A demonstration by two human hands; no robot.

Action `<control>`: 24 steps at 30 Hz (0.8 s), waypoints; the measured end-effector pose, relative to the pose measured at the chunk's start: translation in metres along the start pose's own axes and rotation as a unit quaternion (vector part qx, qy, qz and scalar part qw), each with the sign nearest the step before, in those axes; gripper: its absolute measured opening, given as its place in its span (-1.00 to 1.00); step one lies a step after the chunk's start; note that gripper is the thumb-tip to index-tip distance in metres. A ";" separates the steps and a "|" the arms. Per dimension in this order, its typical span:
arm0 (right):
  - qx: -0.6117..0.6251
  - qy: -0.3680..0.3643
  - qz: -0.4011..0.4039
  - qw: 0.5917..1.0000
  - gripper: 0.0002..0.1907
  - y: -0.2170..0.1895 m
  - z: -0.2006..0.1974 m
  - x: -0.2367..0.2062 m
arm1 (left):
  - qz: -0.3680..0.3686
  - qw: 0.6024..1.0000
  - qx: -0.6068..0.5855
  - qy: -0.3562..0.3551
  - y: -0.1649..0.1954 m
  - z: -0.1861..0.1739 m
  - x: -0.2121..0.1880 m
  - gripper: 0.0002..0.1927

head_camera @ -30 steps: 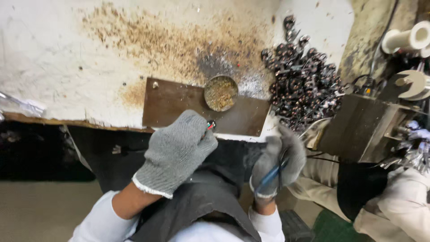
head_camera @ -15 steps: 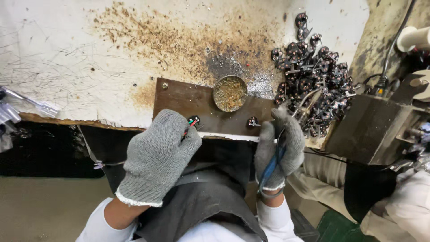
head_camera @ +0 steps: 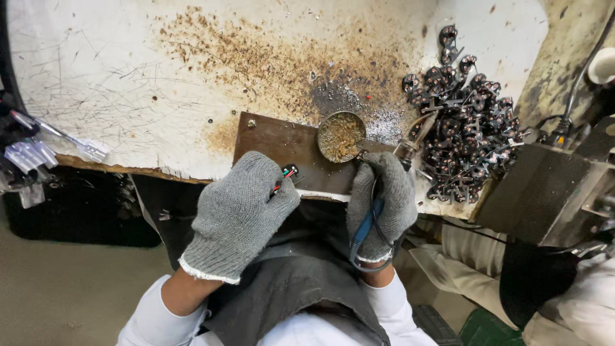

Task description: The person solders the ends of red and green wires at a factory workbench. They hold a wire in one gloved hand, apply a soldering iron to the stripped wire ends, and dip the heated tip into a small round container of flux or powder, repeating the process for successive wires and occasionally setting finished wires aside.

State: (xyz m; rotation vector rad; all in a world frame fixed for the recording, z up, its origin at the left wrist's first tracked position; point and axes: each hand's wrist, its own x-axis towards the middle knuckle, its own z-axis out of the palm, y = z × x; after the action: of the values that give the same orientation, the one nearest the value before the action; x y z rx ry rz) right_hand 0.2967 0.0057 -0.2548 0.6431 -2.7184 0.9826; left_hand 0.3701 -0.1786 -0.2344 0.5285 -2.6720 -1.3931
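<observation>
My left hand (head_camera: 238, 211), in a grey knit glove, pinches a small black part with red and green wires (head_camera: 286, 174) over the brown wooden board (head_camera: 272, 140). My right hand (head_camera: 382, 195), also gloved, is closed on a soldering iron with a blue handle (head_camera: 366, 225); its metal tip (head_camera: 418, 136) points up and right, past a small round tin of brownish material (head_camera: 341, 136). A heap of small dark parts (head_camera: 464, 131) lies right of the tin on the stained white bench (head_camera: 128, 83).
A grey metal box (head_camera: 552, 192) stands at the right with a black cable (head_camera: 580, 83) above it. Clear plastic pieces (head_camera: 38, 150) lie at the left bench edge. Another person's pale sleeve (head_camera: 592, 307) shows at the lower right.
My left hand has brought the wired part up and right onto the board. My right hand has raised the iron, so its tip now reaches toward the heap of parts.
</observation>
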 end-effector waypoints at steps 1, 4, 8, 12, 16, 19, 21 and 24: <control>-0.006 -0.002 -0.002 1.000 -0.81 -0.006 0.000 -0.001 | 0.004 1.000 0.001 0.002 0.000 0.001 0.000 -0.82; 0.066 -0.148 -0.019 0.987 -0.75 -0.020 -0.012 -0.004 | 0.026 1.000 0.003 0.005 -0.001 0.001 0.002 -0.80; -0.011 -0.010 -0.063 0.998 -0.85 -0.007 -0.022 0.007 | 0.008 0.999 0.040 0.008 0.002 0.001 0.003 -0.80; -0.018 0.001 -0.080 0.997 -0.75 0.019 -0.017 0.013 | 0.044 0.999 -0.003 0.009 0.010 0.009 0.002 -0.83; -0.003 0.003 -0.085 0.996 -0.65 0.019 -0.009 0.005 | 0.030 0.999 -0.014 -0.002 0.016 0.022 0.000 -0.83; 0.049 0.027 -0.069 0.996 -0.63 0.008 -0.007 0.004 | 0.048 0.999 0.009 -0.008 0.016 0.027 0.000 -0.83; 0.060 0.013 -0.063 0.996 -0.65 0.003 -0.007 0.007 | 0.044 0.999 0.001 -0.001 0.016 0.028 0.000 -0.84; 0.000 -0.012 -0.031 0.999 -0.73 0.004 -0.009 0.008 | 0.033 0.999 0.015 -0.022 0.016 0.028 0.000 -0.82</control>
State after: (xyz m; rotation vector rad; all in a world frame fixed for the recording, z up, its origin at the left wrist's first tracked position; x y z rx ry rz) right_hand 0.2878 0.0113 -0.2473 0.7392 -2.7002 0.9669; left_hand 0.3594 -0.1489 -0.2379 0.4131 -2.7220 -1.3648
